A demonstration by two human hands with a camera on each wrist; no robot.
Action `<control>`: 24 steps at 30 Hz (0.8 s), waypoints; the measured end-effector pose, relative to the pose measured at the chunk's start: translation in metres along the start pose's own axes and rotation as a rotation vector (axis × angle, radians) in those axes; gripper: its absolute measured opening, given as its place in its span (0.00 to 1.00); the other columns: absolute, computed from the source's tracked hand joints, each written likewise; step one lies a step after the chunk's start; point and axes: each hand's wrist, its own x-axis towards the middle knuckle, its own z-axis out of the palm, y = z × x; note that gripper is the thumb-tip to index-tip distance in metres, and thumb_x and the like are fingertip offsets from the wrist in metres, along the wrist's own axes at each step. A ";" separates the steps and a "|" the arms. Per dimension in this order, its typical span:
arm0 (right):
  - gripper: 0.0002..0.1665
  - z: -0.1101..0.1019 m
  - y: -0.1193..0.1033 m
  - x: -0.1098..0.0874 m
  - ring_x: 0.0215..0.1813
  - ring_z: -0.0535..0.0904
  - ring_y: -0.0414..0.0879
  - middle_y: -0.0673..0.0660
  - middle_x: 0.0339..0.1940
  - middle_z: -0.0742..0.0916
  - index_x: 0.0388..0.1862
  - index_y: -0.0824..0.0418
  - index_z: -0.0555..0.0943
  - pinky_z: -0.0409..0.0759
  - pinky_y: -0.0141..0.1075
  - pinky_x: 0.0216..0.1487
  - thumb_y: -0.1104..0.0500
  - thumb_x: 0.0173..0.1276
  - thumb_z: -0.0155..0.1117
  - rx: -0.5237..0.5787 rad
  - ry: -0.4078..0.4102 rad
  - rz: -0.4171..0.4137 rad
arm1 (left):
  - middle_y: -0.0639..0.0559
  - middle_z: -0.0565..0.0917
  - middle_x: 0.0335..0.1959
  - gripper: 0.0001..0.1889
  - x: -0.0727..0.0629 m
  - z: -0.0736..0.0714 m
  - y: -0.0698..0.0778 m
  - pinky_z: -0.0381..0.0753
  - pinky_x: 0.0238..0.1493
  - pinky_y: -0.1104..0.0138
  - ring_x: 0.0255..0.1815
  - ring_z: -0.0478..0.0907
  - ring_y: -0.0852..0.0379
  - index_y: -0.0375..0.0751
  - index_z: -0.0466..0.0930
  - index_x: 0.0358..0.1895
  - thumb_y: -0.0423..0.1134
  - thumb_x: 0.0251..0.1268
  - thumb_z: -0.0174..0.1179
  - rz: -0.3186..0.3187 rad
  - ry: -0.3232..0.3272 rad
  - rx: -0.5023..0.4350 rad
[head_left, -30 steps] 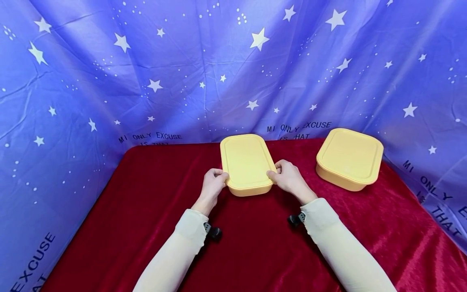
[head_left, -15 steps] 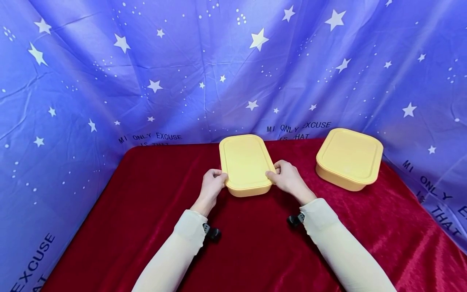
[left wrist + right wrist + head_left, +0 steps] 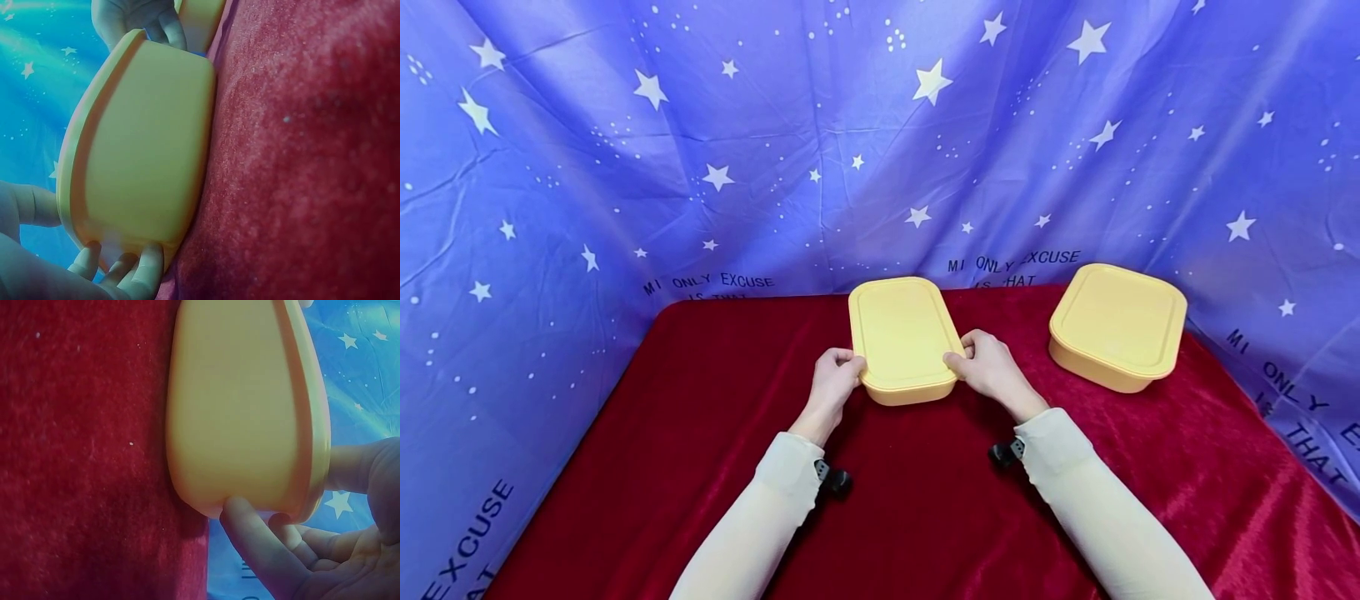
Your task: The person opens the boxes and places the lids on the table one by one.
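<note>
A yellow rectangular food container (image 3: 904, 333) with its lid on sits on the red cloth, its long sides running away from me. My left hand (image 3: 832, 385) grips its near left corner, thumb on the lid's rim. At the near right corner my right hand (image 3: 996, 367) holds it the same way. In the left wrist view, the left fingers (image 3: 149, 275) press against the side wall below the rim. The right wrist view shows a right finger (image 3: 250, 528) on the wall and the thumb over the lid's edge. The container's base lies close against the cloth.
A second yellow lidded container (image 3: 1120, 321), squarer, stands at the back right of the table. Red velvet (image 3: 887, 517) covers the tabletop. A blue curtain (image 3: 820, 108) with white stars hangs right behind the table's far edge and along both sides.
Both hands and the container between them have shifted very slightly to the left and toward me. The grip looks the same, and the second container stays in place.
</note>
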 end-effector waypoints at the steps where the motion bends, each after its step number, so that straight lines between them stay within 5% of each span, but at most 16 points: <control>1: 0.18 0.000 0.000 0.000 0.33 0.74 0.47 0.56 0.31 0.76 0.42 0.66 0.74 0.70 0.36 0.33 0.52 0.64 0.61 0.000 0.000 0.000 | 0.49 0.72 0.30 0.11 0.000 0.000 0.000 0.74 0.34 0.67 0.25 0.71 0.58 0.31 0.71 0.40 0.29 0.52 0.53 0.002 0.002 0.001; 24: 0.19 0.003 -0.003 -0.001 0.35 0.74 0.48 0.56 0.32 0.76 0.42 0.66 0.74 0.70 0.37 0.36 0.51 0.64 0.62 0.008 0.007 -0.024 | 0.49 0.71 0.29 0.11 0.000 -0.004 0.000 0.72 0.33 0.67 0.24 0.70 0.58 0.31 0.71 0.41 0.29 0.52 0.52 -0.010 0.013 0.004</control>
